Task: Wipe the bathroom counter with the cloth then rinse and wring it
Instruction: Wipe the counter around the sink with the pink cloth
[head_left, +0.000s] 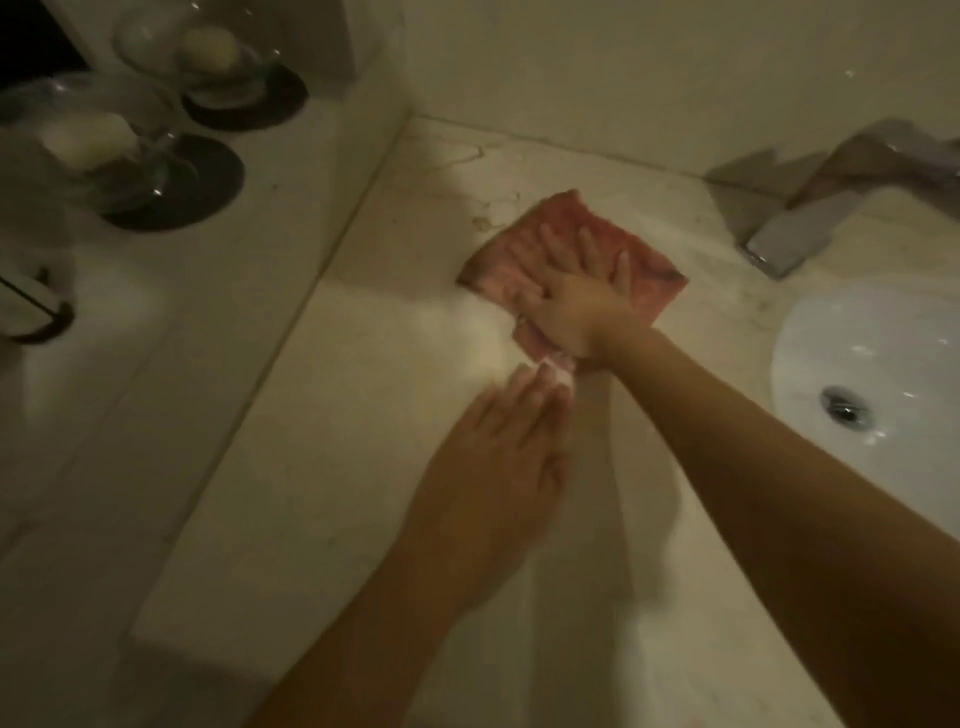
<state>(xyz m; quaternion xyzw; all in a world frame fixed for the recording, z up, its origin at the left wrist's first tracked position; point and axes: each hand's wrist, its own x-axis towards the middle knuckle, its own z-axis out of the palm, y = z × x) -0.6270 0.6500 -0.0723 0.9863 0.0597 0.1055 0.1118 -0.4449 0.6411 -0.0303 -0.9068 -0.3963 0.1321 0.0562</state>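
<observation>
A pink cloth (566, 223) lies spread flat on the pale marble counter (363, 415), left of the sink. My right hand (576, 296) presses down on it, palm flat and fingers spread. My left hand (498, 441) rests on the counter just below it, fingers together, its fingertips touching the cloth's pale near corner (561, 371). The view is dim and blurred.
A white sink basin (841, 338) with a metal drain (844, 408) sits at the right, under a chrome faucet (800, 234). On the raised ledge at the left stand two glass dishes with soap (98, 140) (213, 52) on dark bases. A wall closes the back.
</observation>
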